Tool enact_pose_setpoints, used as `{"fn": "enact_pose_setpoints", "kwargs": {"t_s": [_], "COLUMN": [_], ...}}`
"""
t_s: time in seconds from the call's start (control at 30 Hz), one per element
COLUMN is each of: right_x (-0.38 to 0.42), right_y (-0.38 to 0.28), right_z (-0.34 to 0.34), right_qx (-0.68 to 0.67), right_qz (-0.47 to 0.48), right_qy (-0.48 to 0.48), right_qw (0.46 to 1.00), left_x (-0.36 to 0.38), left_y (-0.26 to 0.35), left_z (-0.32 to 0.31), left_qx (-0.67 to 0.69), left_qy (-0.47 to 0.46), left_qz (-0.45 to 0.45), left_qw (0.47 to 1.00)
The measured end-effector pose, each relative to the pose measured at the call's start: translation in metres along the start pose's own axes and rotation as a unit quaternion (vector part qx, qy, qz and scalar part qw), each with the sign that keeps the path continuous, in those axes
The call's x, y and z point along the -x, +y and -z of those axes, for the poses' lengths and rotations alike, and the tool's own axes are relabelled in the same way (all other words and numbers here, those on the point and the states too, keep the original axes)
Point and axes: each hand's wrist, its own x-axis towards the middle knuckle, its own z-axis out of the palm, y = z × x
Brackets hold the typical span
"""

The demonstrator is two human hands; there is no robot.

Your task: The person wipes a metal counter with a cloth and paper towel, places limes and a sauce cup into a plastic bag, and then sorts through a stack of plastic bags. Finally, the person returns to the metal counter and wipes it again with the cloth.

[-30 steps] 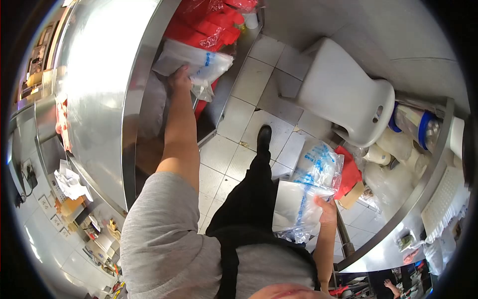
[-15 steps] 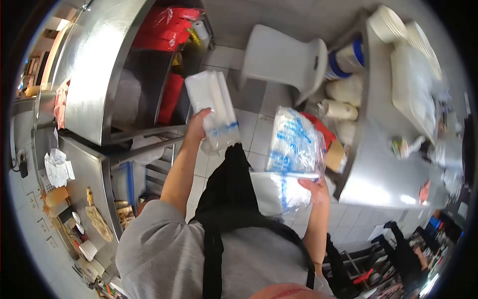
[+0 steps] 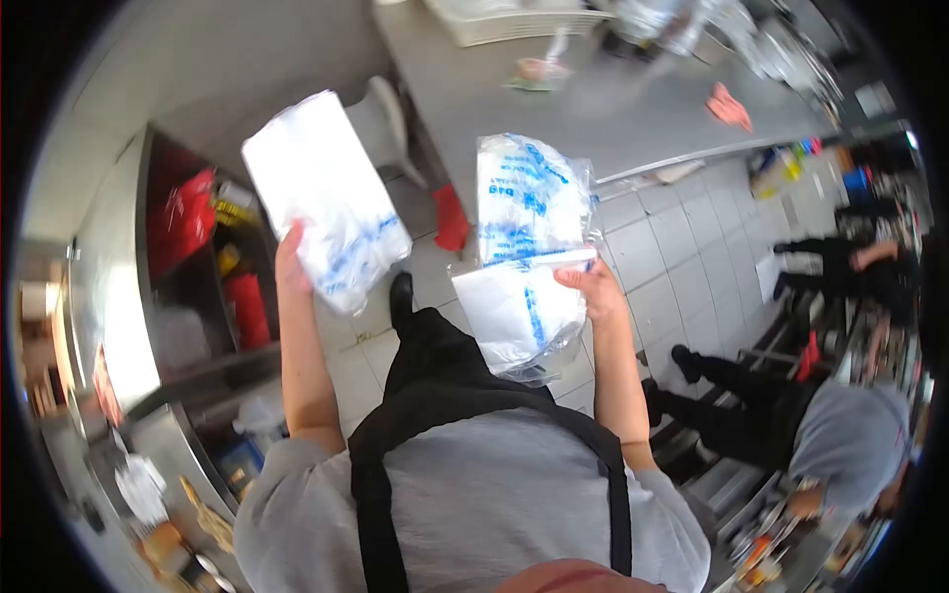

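Observation:
My left hand (image 3: 293,265) is closed on the lower left edge of a white plastic-wrapped pack (image 3: 321,183) with blue print near its bottom. On the other side, my right hand (image 3: 593,289) grips two clear bags at their meeting edges, thumb on top. The upper one is a blue-printed bag (image 3: 529,198) with white contents; the lower one is a white pack (image 3: 519,311) with a blue printed stripe. The packs in my two hands are apart, held above the floor in front of my body.
A steel table (image 3: 593,119) bears a white basket (image 3: 514,28) and a pink cloth (image 3: 729,107). Steel shelving (image 3: 148,257) with red bags stands left. Behind the packs is a white chair (image 3: 381,128). Two people (image 3: 855,435) (image 3: 840,267) are at the right.
The view has swung right, bringing the steel table across the top and a nearer person into sight. The left-hand pack has tilted and shows its broad white face. Both hands keep their hold.

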Motion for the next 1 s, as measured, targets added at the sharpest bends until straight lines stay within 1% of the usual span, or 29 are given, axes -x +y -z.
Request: {"fn": "enact_pose_setpoints", "kwargs": {"t_s": [0.1, 0.13, 0.23, 0.3, 0.4, 0.43, 0.5, 0.53, 0.57, 0.6, 0.63, 0.67, 0.7, 0.73, 0.8, 0.83, 0.87, 0.9, 0.97, 1.0], "right_x": [0.003, 0.002, 0.003, 0.0, 0.011, 0.015, 0.013, 0.017, 0.021, 0.02, 0.022, 0.022, 0.024, 0.023, 0.016, 0.009, -0.001, -0.013, -0.038, -0.054], "right_y": [-0.002, 0.001, 0.006, 0.015, 0.01, 0.007, -0.001, 0.001, 0.001, -0.003, -0.01, -0.02, -0.027, -0.036, -0.054, -0.062, -0.073, -0.083, -0.1, -0.109], "right_z": [0.007, 0.008, 0.005, 0.0, -0.001, -0.002, 0.011, 0.019, 0.03, 0.046, 0.054, 0.061, 0.068, 0.075, 0.102, 0.113, 0.118, 0.134, 0.166, 0.175], "right_qx": [-0.048, -0.06, -0.098, -0.109, -0.107, -0.106, -0.119, -0.13, -0.14, -0.152, -0.163, -0.173, -0.182, -0.185, -0.173, -0.169, -0.163, -0.156, -0.148, -0.144], "right_qz": [0.032, 0.073, 0.113, 0.142, 0.169, 0.173, 0.188, 0.202, 0.215, 0.214, 0.227, 0.237, 0.247, 0.256, 0.267, 0.271, 0.297, 0.299, 0.296, 0.309], "right_qy": [0.05, 0.062, 0.054, 0.09, 0.136, 0.149, 0.175, 0.187, 0.198, 0.19, 0.191, 0.19, 0.188, 0.176, 0.166, 0.16, 0.156, 0.149, 0.138, 0.152], "right_qw": [0.997, 0.994, 0.987, 0.98, 0.97, 0.968, 0.959, 0.953, 0.946, 0.946, 0.941, 0.937, 0.933, 0.932, 0.933, 0.934, 0.928, 0.93, 0.933, 0.928], "left_x": [-0.006, -0.009, -0.027, -0.049, -0.061, -0.067, -0.087, -0.091, -0.089, -0.096, -0.109, -0.11, -0.12, -0.131, -0.164, -0.181, -0.199, -0.216, -0.241, -0.25], "left_y": [-0.001, 0.0, 0.011, 0.014, 0.007, -0.001, -0.025, -0.038, -0.051, -0.063, -0.075, -0.089, -0.104, -0.12, -0.156, -0.172, -0.186, -0.192, -0.193, -0.192], "left_z": [-0.041, -0.047, -0.042, -0.026, -0.053, -0.06, -0.082, -0.084, -0.1, -0.113, -0.116, -0.14, -0.148, -0.157, -0.162, -0.168, -0.176, -0.188, -0.21, -0.217], "left_qx": [-0.036, -0.039, -0.041, -0.027, -0.016, 0.005, 0.037, 0.044, 0.032, 0.03, 0.07, 0.017, -0.01, -0.035, -0.087, -0.101, -0.115, -0.131, -0.171, -0.191], "left_qy": [-0.064, -0.086, -0.149, -0.191, -0.256, -0.254, -0.242, -0.214, -0.159, -0.173, -0.229, -0.179, -0.19, -0.171, -0.192, -0.178, -0.163, -0.148, -0.133, -0.124], "left_qz": [-0.015, -0.007, 0.014, 0.029, 0.082, 0.111, 0.167, 0.181, 0.199, 0.229, 0.315, 0.293, 0.313, 0.314, 0.308, 0.282, 0.254, 0.225, 0.155, 0.12], "left_qw": [0.997, 0.996, 0.988, 0.981, 0.963, 0.961, 0.955, 0.959, 0.966, 0.958, 0.919, 0.939, 0.931, 0.933, 0.928, 0.937, 0.946, 0.954, 0.964, 0.966]}}
